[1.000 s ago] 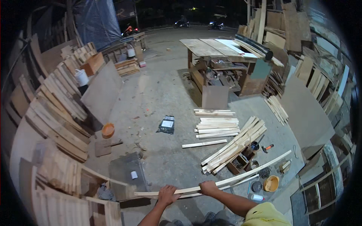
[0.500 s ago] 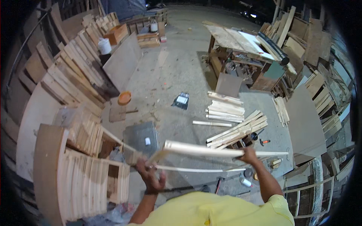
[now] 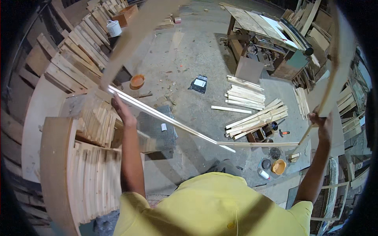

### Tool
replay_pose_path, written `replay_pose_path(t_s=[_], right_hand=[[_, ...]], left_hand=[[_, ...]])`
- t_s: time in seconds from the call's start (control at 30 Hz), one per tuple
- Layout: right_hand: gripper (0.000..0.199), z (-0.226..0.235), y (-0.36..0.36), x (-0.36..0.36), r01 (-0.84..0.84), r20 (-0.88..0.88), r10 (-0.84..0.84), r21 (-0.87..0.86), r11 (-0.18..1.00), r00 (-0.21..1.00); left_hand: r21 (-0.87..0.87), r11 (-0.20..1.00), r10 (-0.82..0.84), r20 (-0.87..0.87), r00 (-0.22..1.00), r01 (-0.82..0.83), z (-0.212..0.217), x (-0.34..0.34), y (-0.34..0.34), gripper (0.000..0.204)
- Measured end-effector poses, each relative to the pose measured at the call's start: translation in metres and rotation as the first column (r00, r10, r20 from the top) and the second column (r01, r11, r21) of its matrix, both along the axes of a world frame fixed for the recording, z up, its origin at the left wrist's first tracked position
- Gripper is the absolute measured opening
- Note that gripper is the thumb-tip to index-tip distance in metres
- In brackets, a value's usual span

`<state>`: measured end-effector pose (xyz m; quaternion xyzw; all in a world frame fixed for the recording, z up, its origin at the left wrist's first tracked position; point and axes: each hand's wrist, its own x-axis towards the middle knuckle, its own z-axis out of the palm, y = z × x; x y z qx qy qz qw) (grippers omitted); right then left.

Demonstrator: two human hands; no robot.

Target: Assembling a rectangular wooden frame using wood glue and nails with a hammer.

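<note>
A large open frame of pale wooden strips (image 3: 165, 118) is tilted in front of me. One broad side rises at the upper left, close and blurred, and another wooden side (image 3: 339, 59) stands up at the far right. My left hand (image 3: 125, 112) is closed at the frame's left corner, where the broad piece meets the lower strip; its fingertips are partly hidden. My right hand (image 3: 323, 122) is wrapped round the lower end of the right side. A thinner strip (image 3: 260, 144) runs low between the two sides.
Loose strips (image 3: 258, 118) lie in piles on the floor. Beside my right arm are an orange bowl (image 3: 278, 166) and a white bottle (image 3: 263, 174). Stacked wooden pieces (image 3: 92, 173) stand left, a cluttered workbench (image 3: 260, 29) far right. A black package (image 3: 199, 83) lies ahead.
Both hands have moved up and apart, my left to the left and my right to the right. The wooden frame has been lifted and turned, its sides now rising close to the view.
</note>
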<state>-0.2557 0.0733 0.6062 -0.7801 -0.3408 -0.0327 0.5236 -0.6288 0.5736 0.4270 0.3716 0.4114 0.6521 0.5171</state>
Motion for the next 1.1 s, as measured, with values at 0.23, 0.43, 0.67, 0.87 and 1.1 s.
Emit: replay_pose_path(t_s=[0.23,0.43,0.67,0.87,1.1], right_hand=[[0.028,-0.013,0.040,0.107,-0.170,-0.052,0.184,0.198,0.965,0.982],[0.018,-0.058,0.158,0.221,-0.062,-0.074,0.098,0.390,0.919,0.992],[0.022,-0.135,0.311,0.354,-0.040,0.327,0.056,-0.057,0.998,0.943],[0.029,-0.230,0.440,0.416,-0.055,-0.163,0.057,0.014,0.998,0.985],[0.042,-0.360,0.552,0.480,0.154,-0.712,0.194,0.393,0.907,0.675]], left_hand=[[0.231,0.934,-0.331,0.277,0.902,0.272,0.120,0.079,0.093,0.054],[0.309,0.943,-0.195,0.210,0.958,0.125,0.212,0.164,0.155,0.051],[0.305,0.951,-0.141,0.287,0.948,0.049,0.224,0.231,0.217,0.050],[0.336,0.941,-0.166,0.377,0.911,0.033,0.154,0.259,0.288,0.045],[0.352,0.936,-0.161,0.369,0.915,0.022,0.067,0.283,0.396,0.041]])
